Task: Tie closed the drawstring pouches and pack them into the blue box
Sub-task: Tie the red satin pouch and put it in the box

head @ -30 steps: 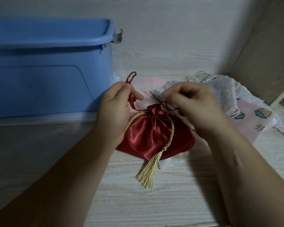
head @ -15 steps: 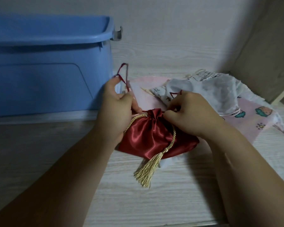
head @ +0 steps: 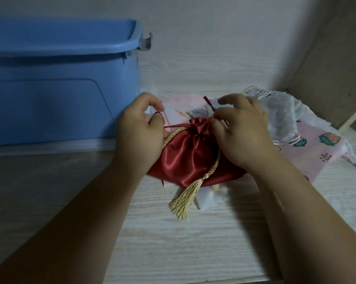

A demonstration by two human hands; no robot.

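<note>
1. Red pouch [head: 189, 156]: lies on the table [head: 173, 242], to the right of the blue box [head: 60, 89] and just in front of its near corner. Its neck is gathered shut. A second ago I was working at the neck with the cord slack; now it is bunched tight.
2. Red cord [head: 173, 126]: half a second ago its loop stood up beside the box corner. Now one strand runs taut from the neck toward the box, and the other end pokes up on the side away from it.
3. Left hand [head: 140, 130]: nearest the box, fingers curled, thumb and forefinger pinching the taut strand.
4. Right hand [head: 242, 132]: on the pouch's side away from the box, thumb and middle fingers nipping the other strand at the neck, forefinger lifted clear.
5. Gold tassel [head: 185, 199]: trails from the pouch toward me, away from the box.
6. White mesh pouch [head: 279, 115] and pink printed pouch [head: 320, 148]: farther right of the box, still loose.
7. Reading: I judge the knot is being drawn tight; whether it has locked I cannot tell. Nothing here is packed yet.
</note>
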